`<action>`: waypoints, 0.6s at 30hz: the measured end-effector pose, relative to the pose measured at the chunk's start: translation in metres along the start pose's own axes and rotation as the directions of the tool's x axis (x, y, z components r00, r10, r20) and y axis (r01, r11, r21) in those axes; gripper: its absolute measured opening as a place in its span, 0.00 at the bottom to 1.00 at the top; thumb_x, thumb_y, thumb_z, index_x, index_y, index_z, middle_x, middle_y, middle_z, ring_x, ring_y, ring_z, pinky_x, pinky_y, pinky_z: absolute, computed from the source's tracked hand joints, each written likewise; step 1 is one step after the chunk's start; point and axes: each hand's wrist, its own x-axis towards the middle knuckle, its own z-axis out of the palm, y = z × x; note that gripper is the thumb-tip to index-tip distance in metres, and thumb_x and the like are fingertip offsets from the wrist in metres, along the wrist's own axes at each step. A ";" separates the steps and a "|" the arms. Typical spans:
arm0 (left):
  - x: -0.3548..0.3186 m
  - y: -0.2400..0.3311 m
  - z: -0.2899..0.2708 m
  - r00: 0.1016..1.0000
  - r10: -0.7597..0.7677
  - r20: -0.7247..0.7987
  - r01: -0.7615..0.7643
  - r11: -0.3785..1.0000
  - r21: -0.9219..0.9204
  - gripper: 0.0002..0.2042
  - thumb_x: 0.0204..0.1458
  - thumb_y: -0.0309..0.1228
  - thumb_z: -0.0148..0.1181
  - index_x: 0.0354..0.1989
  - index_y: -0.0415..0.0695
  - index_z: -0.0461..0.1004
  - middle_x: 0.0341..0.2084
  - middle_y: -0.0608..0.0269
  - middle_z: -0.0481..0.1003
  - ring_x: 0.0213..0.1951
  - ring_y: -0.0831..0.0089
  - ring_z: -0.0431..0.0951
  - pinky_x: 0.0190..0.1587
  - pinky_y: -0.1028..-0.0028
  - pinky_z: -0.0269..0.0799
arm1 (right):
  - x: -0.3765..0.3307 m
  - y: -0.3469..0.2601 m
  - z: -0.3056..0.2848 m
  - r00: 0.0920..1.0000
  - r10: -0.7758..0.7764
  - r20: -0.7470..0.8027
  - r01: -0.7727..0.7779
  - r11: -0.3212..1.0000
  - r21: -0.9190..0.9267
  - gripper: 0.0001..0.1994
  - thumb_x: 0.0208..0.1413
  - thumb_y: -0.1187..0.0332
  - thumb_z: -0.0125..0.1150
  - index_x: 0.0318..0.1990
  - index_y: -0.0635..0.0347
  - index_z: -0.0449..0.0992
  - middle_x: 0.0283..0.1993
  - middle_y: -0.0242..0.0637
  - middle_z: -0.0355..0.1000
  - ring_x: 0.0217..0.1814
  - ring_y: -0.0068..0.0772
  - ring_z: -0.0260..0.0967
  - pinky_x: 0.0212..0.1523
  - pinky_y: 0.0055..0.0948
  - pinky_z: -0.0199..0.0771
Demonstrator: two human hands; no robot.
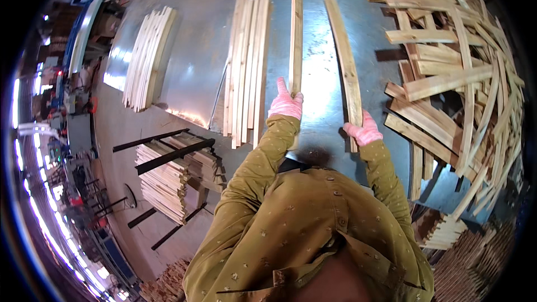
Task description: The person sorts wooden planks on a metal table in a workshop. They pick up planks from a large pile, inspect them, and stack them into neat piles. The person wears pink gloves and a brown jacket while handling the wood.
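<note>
Left hand [286, 103]: pink-gloved; closed in a firm grip on the left strip, toward its near end.
Left strip [296, 45]: pale wood, straight, pointing to the far side, between the middle row and the right strip.
Right hand [367, 130]: pink-gloved; closed in a grip on the right strip, just short of its near end.
Right strip [344, 53]: pale wood, far end slanting left, apart from the left strip.
Clearance over metal desk [193, 61]: hard to judge from above; possibly resting, possibly slightly raised.
Middle row [246, 61]: several strips side by side on the desk, ends uneven.
Left row [149, 59]: similar strips, closely packed, toward the left.
Heap [447, 67]: loose, crossed wooden pieces along the right.
Floor [112, 162], near left: stacked strips [162, 182] among black bars [176, 156].
</note>
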 end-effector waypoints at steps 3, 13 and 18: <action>-0.004 -0.027 -0.015 0.898 0.286 -0.334 -0.159 0.920 0.359 0.36 0.54 0.32 0.57 0.70 0.38 0.47 0.40 0.42 0.74 0.40 0.52 0.77 0.41 0.57 0.74 | -0.009 0.011 0.004 0.994 -0.104 0.045 0.099 0.990 0.103 0.34 0.44 0.68 0.72 0.60 0.65 0.64 0.49 0.43 0.74 0.49 0.34 0.71 0.51 0.32 0.72; -0.035 0.020 -0.098 0.563 0.741 -0.366 -0.571 0.669 0.476 0.39 0.45 0.41 0.64 0.65 0.38 0.58 0.56 0.39 0.65 0.58 0.46 0.66 0.62 0.49 0.58 | -0.062 -0.109 -0.041 0.847 -0.403 0.348 0.434 0.147 -0.889 0.37 0.46 0.63 0.66 0.65 0.60 0.58 0.45 0.47 0.71 0.42 0.50 0.73 0.41 0.43 0.74; -0.082 0.055 -0.140 0.661 0.456 0.596 -0.737 0.544 0.401 0.22 0.52 0.46 0.58 0.47 0.42 0.70 0.36 0.57 0.77 0.39 0.59 0.78 0.45 0.56 0.75 | -0.079 -0.156 -0.091 0.390 -0.503 0.771 0.705 -0.376 -0.601 0.34 0.36 0.71 0.69 0.58 0.61 0.69 0.26 0.32 0.66 0.27 0.35 0.68 0.30 0.35 0.71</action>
